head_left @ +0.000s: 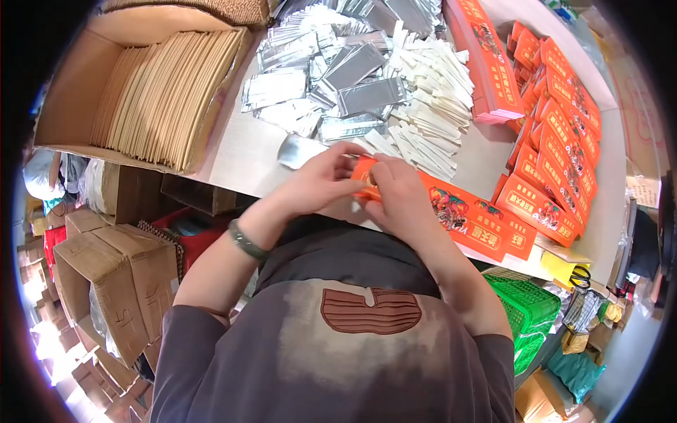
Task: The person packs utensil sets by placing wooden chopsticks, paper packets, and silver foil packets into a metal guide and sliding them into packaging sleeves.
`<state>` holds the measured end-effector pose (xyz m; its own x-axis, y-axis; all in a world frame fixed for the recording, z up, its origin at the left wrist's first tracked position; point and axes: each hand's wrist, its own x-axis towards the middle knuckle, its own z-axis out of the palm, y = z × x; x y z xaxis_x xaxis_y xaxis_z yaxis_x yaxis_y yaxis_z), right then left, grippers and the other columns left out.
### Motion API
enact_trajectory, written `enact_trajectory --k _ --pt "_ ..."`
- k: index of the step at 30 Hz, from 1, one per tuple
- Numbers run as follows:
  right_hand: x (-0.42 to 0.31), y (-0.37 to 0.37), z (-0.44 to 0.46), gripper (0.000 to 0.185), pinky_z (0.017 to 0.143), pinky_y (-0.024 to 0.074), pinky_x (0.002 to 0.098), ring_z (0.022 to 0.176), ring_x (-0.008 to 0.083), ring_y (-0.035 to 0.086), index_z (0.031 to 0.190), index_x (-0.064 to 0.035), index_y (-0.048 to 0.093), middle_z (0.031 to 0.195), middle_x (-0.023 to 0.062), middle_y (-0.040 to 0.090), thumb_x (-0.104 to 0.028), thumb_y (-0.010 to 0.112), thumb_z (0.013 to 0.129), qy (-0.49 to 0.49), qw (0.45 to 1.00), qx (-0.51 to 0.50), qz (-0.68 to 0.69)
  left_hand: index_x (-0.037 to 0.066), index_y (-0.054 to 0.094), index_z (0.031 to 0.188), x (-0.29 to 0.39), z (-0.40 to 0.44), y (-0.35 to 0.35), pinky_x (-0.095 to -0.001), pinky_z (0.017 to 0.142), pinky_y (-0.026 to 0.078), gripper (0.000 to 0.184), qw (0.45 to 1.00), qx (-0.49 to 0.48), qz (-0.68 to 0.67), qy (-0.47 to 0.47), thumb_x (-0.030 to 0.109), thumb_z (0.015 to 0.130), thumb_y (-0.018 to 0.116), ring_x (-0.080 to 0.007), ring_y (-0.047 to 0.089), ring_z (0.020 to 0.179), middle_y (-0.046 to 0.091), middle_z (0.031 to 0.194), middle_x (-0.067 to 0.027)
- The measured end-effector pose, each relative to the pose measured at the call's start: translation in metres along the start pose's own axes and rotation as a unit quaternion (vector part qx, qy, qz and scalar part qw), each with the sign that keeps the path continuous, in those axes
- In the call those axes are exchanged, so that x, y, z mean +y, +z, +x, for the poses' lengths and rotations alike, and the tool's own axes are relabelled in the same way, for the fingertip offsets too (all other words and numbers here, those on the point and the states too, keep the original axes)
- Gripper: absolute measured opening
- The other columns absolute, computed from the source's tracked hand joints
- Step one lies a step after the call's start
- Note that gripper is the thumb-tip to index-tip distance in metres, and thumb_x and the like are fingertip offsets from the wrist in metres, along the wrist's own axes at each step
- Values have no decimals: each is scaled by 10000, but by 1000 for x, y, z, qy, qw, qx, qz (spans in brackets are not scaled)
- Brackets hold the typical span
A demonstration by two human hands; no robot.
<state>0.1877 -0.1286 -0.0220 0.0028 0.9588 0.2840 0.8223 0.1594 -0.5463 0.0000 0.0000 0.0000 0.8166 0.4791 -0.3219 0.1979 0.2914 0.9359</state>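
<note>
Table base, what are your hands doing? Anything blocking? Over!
Left hand, right hand: both holding red packaging. White strips, silver packets just beyond. Nothing visibly blocking.

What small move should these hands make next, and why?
Perhaps the left hand should ease open the end of the red packet while the right hand steadies it: both hands meet at that end, though they hide whether it is already open.
</note>
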Motion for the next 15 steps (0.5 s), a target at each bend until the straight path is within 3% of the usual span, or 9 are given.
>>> enact_trajectory --k 1,2,3,5,6,9,12,14,15 --pt "-2 -4 0 523 922 497 464 1076 391 600 1213 -91 616 1199 191 601 -186 816 739 3 1000 -15 -6 4 488 1399 7 3 2 -319 940 522 588 1000 -4 0 4 167 905 762 -262 680 1052 676 1175 -118" --pt "-5 -9 2 505 910 501 459 1080 389 594 1199 -84 620 1218 185 593 -207 818 751 6 1000 -26 -13 23 507 1415 25 -12 -8 -339 979 499 600 975 59 211 26 165 900 781 -199 630 1123 654 1201 -138" --pt "-13 -16 5 482 890 501 458 1060 376 595 1180 -94 630 1178 181 592 -207 816 750 -7 1000 -24 -9 54 534 1401 34 -27 -17 -378 963 510 680 886 130 411 169 168 805 842 -255 653 1085 664 1139 -134" --pt "-25 -32 14 437 850 500 457 1020 349 598 1142 -115 652 1098 172 590 -206 813 746 -34 998 -31 -34 74 575 1351 56 -30 -14 -419 926 521 753 712 141 625 286 175 674 888 -329 659 1027 663 1077 -141" --pt "-30 -30 21 382 799 497 435 944 315 602 1086 -135 692 1012 141 584 -217 818 735 -79 997 3 -26 72 588 1308 49 -26 -13 -423 894 524 732 712 114 638 269 169 648 889 -341 657 1001 661 1050 -142" --pt "-21 -75 32 338 767 494 404 899 288 610 1010 -114 698 990 110 589 -221 824 714 -95 987 -112 -59 59 609 1180 33 -14 -12 -430 811 531 646 738 89 640 194 156 603 884 -367 652 939 659 991 -150" --pt "96 -179 1 281 780 506 384 892 263 625 950 -101 689 987 81 606 -230 837 749 46 989 -73 -118 8 573 1048 37 -7 -20 -393 740 526 469 822 183 539 26 153 679 823 -342 655 871 667 956 -146" --pt "129 -195 -21 347 853 520 376 961 256 636 1034 -103 687 1046 84 630 -229 856 759 135 990 -1 32 -11 570 1065 26 -11 -18 -380 741 519 458 897 92 431 -33 163 705 794 -316 652 854 664 961 -145" --pt "122 -176 -38 385 896 520 373 1004 261 637 1072 -96 680 1087 93 638 -228 864 760 191 958 41 209 -20 568 1073 22 -11 -17 -374 741 515 454 924 47 376 -60 168 717 779 -304 650 846 662 964 -145"
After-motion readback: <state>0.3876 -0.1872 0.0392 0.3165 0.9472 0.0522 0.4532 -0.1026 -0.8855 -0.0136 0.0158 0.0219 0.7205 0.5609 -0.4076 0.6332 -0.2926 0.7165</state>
